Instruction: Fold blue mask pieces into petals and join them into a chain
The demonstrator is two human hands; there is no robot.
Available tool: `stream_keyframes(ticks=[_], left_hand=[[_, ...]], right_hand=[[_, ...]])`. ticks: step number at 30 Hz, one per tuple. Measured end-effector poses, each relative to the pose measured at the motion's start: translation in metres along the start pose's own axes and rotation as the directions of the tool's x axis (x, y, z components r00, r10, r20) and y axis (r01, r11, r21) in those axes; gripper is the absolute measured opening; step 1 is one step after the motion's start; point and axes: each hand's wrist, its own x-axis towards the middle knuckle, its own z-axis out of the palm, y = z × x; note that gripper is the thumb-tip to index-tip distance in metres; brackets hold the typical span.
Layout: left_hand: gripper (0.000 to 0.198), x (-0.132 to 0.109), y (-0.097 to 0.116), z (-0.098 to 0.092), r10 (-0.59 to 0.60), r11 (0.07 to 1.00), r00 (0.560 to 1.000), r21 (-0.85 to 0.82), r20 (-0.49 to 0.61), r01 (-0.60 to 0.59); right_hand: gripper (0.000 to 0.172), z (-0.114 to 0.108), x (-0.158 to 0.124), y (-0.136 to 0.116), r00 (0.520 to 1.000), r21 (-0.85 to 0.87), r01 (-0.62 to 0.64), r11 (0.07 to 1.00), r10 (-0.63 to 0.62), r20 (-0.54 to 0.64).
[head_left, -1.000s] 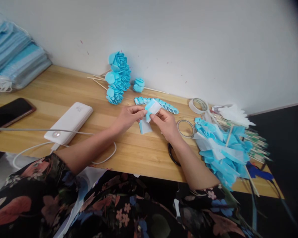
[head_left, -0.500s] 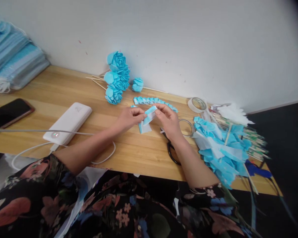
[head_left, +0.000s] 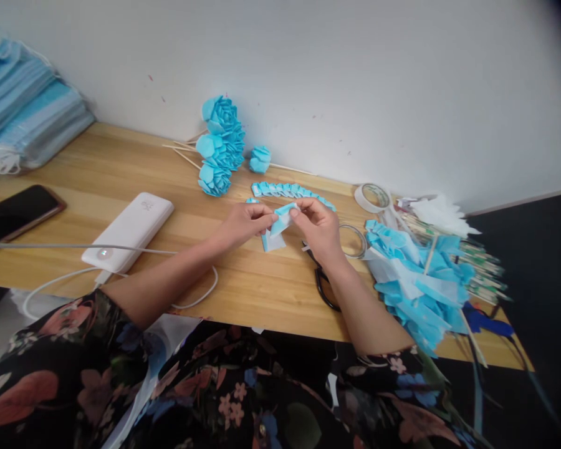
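Between my two hands is a small blue-and-white piece of thin fabric, its upper edge folded over. My left hand pinches its left side, and my right hand pinches its upper right corner between thumb and fingers. Just below, a second blue-and-white piece shows, partly covered by the first; I cannot tell whether it is held or lying on the table. Behind my hands lies a curved row of small folded blue pieces. Black-handled scissors lie partly hidden under my right forearm.
Blue fabric roses on sticks and a single blue bud lie at the back. Tape rolls, a heap of blue cut pieces and a blue glue gun are right. A power bank, phone and stacked masks are left.
My right fingers have shifted slightly on the folded piece, and its upper edge sits a little lower. My left hand has hardly moved.
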Motion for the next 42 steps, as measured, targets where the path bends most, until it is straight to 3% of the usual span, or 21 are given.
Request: stream_keyframes(ticks=[8, 15, 23, 30, 42], left_hand=[[0.014, 0.0, 0.001, 0.0, -0.022, 1.0, 1.0, -0.019, -0.015, 0.021], [0.022, -0.002, -0.001, -0.001, 0.052, 0.997, 0.998, 0.063, 0.029, -0.054], [0.023, -0.003, -0.005, 0.002, 0.153, 0.969, 0.986, 0.184, 0.072, -0.164], [0.026, -0.004, -0.004, 0.001, 0.137, 0.971, 0.988, 0.185, 0.07, -0.148], [0.019, -0.005, 0.002, 0.002, 0.155, 0.973, 0.988, 0.176, -0.006, -0.151]], right_hand=[[0.016, 0.0, -0.001, 0.001, 0.998, 0.0, 0.007, 1.0, -0.007, 0.057], [0.06, 0.001, -0.001, 0.002, 0.987, 0.063, -0.029, 0.998, 0.018, 0.157], [0.05, 0.002, -0.006, -0.005, 0.982, -0.05, -0.033, 0.998, 0.041, 0.182], [0.044, 0.003, -0.006, -0.006, 0.985, -0.08, 0.004, 0.997, 0.01, 0.17], [0.03, -0.008, 0.001, 0.001, 0.999, 0.003, -0.017, 1.0, 0.017, 0.031]])
